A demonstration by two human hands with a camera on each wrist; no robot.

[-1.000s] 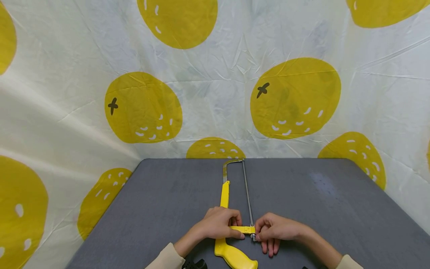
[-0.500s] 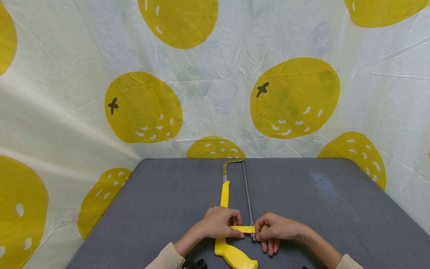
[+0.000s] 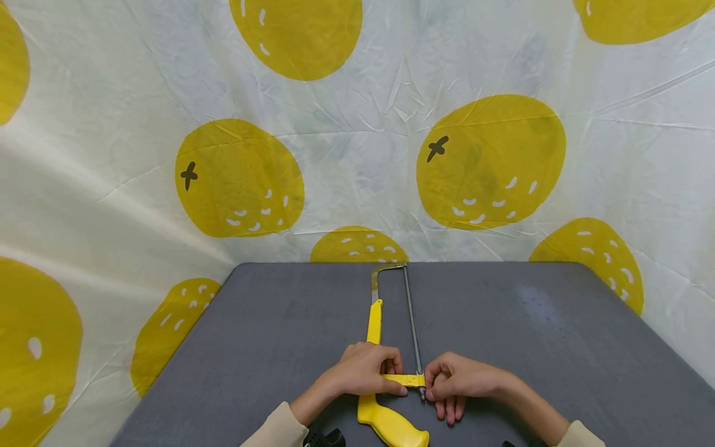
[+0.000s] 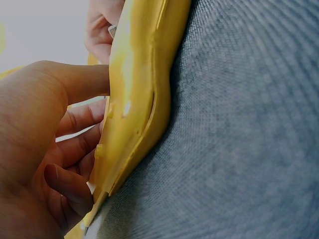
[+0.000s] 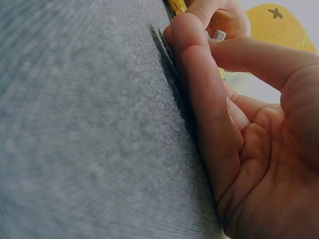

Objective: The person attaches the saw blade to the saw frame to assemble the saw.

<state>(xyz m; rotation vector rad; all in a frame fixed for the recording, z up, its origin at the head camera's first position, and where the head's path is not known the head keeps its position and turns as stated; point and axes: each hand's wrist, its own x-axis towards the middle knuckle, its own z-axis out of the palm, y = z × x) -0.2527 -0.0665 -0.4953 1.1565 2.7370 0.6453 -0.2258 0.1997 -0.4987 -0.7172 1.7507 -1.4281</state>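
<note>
A hacksaw [image 3: 374, 326] with a yellow frame lies on the grey table, its handle [image 3: 393, 427] toward me and its thin blade [image 3: 413, 316] along the right side. My left hand [image 3: 365, 369] grips the frame just ahead of the handle, the thumb along the short yellow crossbar [image 3: 408, 380]. At the blade's near end, my right hand [image 3: 460, 377] pinches the small metal tension nut [image 3: 422, 394] between thumb and index finger. The other right fingers [image 5: 204, 94] rest down on the table. In the left wrist view, the yellow handle [image 4: 144, 64] fills the middle.
The grey table [image 3: 290, 323] reaches back to a white cloth [image 3: 357, 180] printed with yellow fruit, which also hangs at both sides. The saw's far end [image 3: 388, 267] lies close to the table's back edge.
The metal nut shows a slightly different outline from frame to frame, as if turned by the right fingertips. Both hands and the hacksaw stay in place.
</note>
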